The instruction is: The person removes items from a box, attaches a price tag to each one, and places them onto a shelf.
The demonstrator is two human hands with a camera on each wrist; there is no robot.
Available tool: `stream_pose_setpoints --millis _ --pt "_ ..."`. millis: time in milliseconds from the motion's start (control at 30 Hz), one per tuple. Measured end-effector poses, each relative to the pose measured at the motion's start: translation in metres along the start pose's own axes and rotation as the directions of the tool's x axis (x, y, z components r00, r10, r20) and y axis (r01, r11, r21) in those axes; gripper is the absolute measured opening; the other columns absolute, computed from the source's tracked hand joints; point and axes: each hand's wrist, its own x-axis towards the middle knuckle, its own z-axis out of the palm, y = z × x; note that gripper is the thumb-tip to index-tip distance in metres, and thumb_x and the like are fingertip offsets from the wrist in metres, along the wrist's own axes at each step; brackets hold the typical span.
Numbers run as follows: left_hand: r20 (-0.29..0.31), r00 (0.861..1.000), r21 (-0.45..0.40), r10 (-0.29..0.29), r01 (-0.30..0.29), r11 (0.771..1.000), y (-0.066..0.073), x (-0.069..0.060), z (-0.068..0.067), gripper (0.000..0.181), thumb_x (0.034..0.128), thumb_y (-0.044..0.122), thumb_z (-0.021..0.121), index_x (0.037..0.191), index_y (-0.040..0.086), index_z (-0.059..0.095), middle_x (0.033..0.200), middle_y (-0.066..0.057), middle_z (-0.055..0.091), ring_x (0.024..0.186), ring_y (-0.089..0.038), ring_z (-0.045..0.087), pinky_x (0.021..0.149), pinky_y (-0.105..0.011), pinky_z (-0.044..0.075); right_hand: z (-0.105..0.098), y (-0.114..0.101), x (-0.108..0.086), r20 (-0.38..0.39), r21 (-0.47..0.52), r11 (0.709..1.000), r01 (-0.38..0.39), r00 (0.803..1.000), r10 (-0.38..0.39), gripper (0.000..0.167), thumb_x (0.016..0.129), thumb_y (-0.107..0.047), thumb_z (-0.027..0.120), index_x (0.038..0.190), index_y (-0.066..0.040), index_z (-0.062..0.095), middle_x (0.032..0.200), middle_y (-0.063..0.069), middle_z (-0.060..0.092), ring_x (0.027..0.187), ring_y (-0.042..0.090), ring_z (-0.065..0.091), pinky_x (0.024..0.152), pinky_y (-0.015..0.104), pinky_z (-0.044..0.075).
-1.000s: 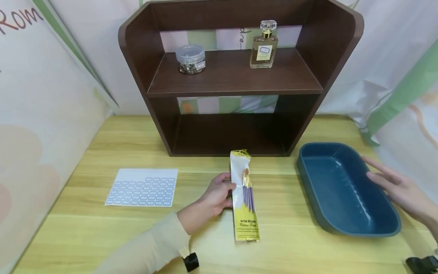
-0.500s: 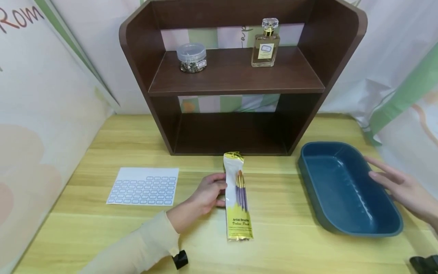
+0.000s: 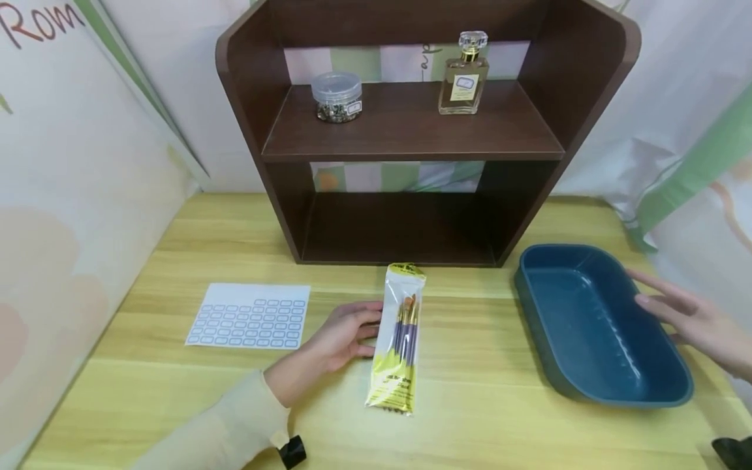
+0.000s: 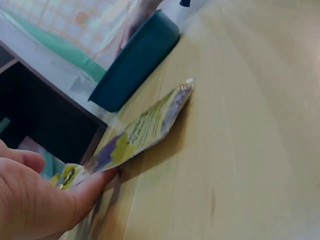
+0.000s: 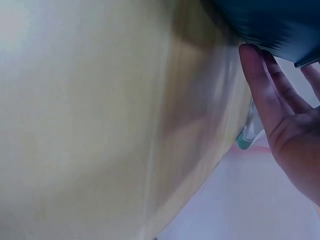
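Note:
A clear and yellow packet of artist paintbrushes [image 3: 396,343] stands out in the middle of the table, tilted, with one edge raised. My left hand [image 3: 337,336] holds its left edge, fingertips partly hidden there. In the left wrist view, the thumb of my left hand [image 4: 45,200] passes below the packet [image 4: 135,132], whose shadow falls on the wood. At the right, my right hand [image 3: 693,320] rests against the side of a blue tray [image 3: 531,333]. Seen from the right wrist, the fairly straight fingers [image 5: 265,90] meet the tray's outer wall [image 5: 270,25].
A dark brown two-tier shelf [image 3: 411,156] stands at the back. On its upper board are a lidded clear jar [image 3: 337,98] and a perfume bottle [image 3: 464,78], both labelled. A sheet of blue-framed stickers [image 3: 249,316] lies left of my left hand.
My left hand has moved left with the paintbrush packet, which has turned and now tilts differently. The right hand stays by the tray. The head view has shifted slightly.

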Motion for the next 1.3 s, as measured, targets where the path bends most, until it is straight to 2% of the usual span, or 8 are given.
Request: stream_pose_setpoints --millis 67,333,567,700,900,1000,1133,1300 --pt "0.009 1.000 -0.011 0.004 -0.004 1.000 0.001 -0.004 0.002 0.048 0.1024 0.007 0.048 0.147 -0.009 0.037 0.137 -0.027 0.054 0.124 -0.041 0.055 0.094 -0.051 0.054 0.000 -0.003 0.000 0.003 -0.011 1.000 -0.010 1.000 0.010 0.064 0.109 -0.036 0.044 0.161 -0.036 0.009 0.151 0.042 0.021 0.125 0.066 0.029 0.072 0.060 0.057" --pt "0.022 0.999 -0.060 0.041 -0.040 0.997 0.002 -0.017 0.011 0.058 0.1000 0.003 0.049 0.152 -0.008 0.026 0.142 -0.027 0.048 0.131 -0.042 0.048 0.102 -0.051 0.049 -0.001 -0.008 0.000 0.000 -0.039 0.999 0.006 1.000 -0.006 0.066 0.108 -0.036 0.045 0.162 -0.031 0.007 0.144 0.048 0.028 0.123 0.067 0.032 0.069 0.061 0.057" --pt "0.039 0.999 -0.032 0.027 -0.026 0.999 0.004 -0.029 0.011 0.068 0.0974 0.002 0.052 0.157 -0.001 0.020 0.161 -0.026 0.018 0.147 -0.049 0.014 0.115 -0.066 0.018 -0.002 -0.023 0.005 -0.075 -0.218 0.967 0.129 0.986 -0.148 0.060 0.105 -0.027 0.055 0.154 0.000 0.032 0.133 0.045 0.046 0.097 0.033 0.066 0.066 0.043 0.058" --pt "0.064 0.998 -0.007 0.027 -0.027 1.000 0.007 -0.037 0.005 0.066 0.0987 0.005 0.051 0.158 0.002 0.021 0.162 -0.028 0.008 0.147 -0.052 0.006 0.113 -0.071 0.012 -0.003 -0.045 0.005 -0.099 -0.285 0.939 0.192 0.969 -0.228 0.057 0.103 -0.022 0.058 0.147 0.009 0.039 0.136 0.043 0.045 0.110 0.062 0.048 0.072 0.062 0.053" --pt "0.158 0.987 0.016 0.044 -0.047 0.999 0.015 -0.048 -0.008 0.063 0.1011 0.008 0.050 0.157 0.002 0.022 0.163 -0.025 0.012 0.148 -0.049 0.010 0.114 -0.068 0.018 -0.001 -0.087 0.002 -0.115 -0.305 0.914 0.269 0.942 -0.316 0.051 0.102 -0.019 0.061 0.145 0.004 0.047 0.140 0.038 0.045 0.108 0.065 0.050 0.068 0.045 0.060" --pt "0.212 0.975 0.030 0.059 -0.067 0.997 0.019 -0.055 -0.018 0.064 0.1015 0.008 0.051 0.158 0.002 0.021 0.164 -0.023 0.012 0.148 -0.047 0.012 0.115 -0.064 0.020 0.007 -0.114 0.001 -0.127 -0.308 0.900 0.308 0.924 -0.360 0.048 0.100 -0.018 0.064 0.144 -0.003 0.052 0.141 0.031 0.050 0.110 0.053 0.058 0.073 0.036 0.060" --pt "0.217 0.971 0.005 0.103 -0.107 0.994 0.026 -0.064 -0.035 0.066 0.1013 0.008 0.052 0.157 -0.001 0.019 0.162 -0.025 0.016 0.147 -0.047 0.017 0.116 -0.061 0.023 0.022 -0.147 0.004 -0.138 -0.275 0.880 0.387 0.890 -0.434 0.045 0.097 -0.016 0.069 0.140 -0.011 0.059 0.138 0.017 0.058 0.118 0.006 0.053 0.080 0.001 0.040" --pt "0.153 0.969 -0.032 0.194 -0.191 0.981 0.036 -0.071 -0.061 0.063 0.1012 0.004 0.049 0.156 -0.004 0.019 0.159 -0.029 0.023 0.145 -0.047 0.025 0.114 -0.061 0.027 0.041 -0.185 0.006 -0.120 -0.190 0.847 0.497 0.844 -0.523 0.043 0.094 -0.009 0.071 0.136 -0.015 0.063 0.134 0.005 0.062 0.116 -0.014 0.048 0.085 0.001 0.040"
